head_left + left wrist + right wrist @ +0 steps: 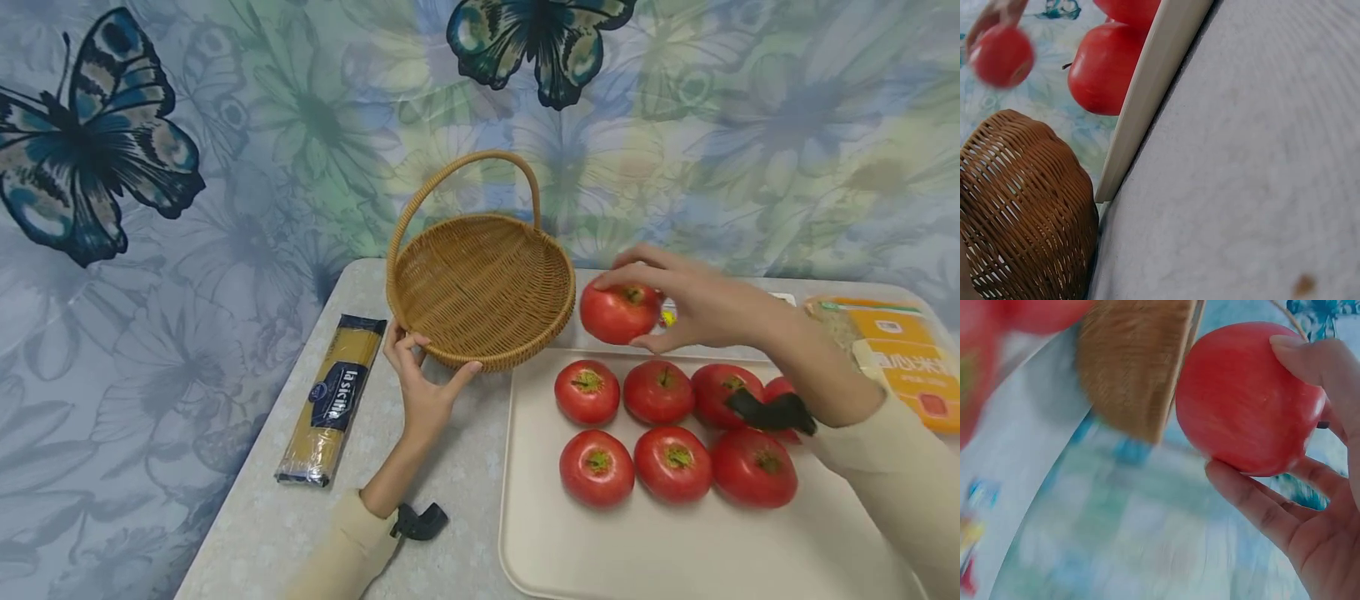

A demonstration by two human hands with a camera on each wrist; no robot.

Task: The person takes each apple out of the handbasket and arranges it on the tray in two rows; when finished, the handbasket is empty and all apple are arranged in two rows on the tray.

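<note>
My right hand [686, 300] holds a red apple [617, 317] above the table, just right of the wicker basket [483, 279]. In the right wrist view the thumb lies on one side of this apple [1247, 400] and the fingers on the other. My left hand [426, 396] grips the basket's near-left rim, fingers over the edge and thumb along the front. The basket tilts toward me, its inside bare and its arched handle upright. Several more apples [597, 467] stand in two rows on a cream tray [637, 554], a few partly hidden by my right forearm.
Left of the basket lies a packet of spaghetti [330, 404] with dark ends. An orange food package [900, 350] is at the table's far right. A butterfly-patterned cloth [300, 125] rises behind the table. The tray's raised rim [1141, 94] runs close to the basket.
</note>
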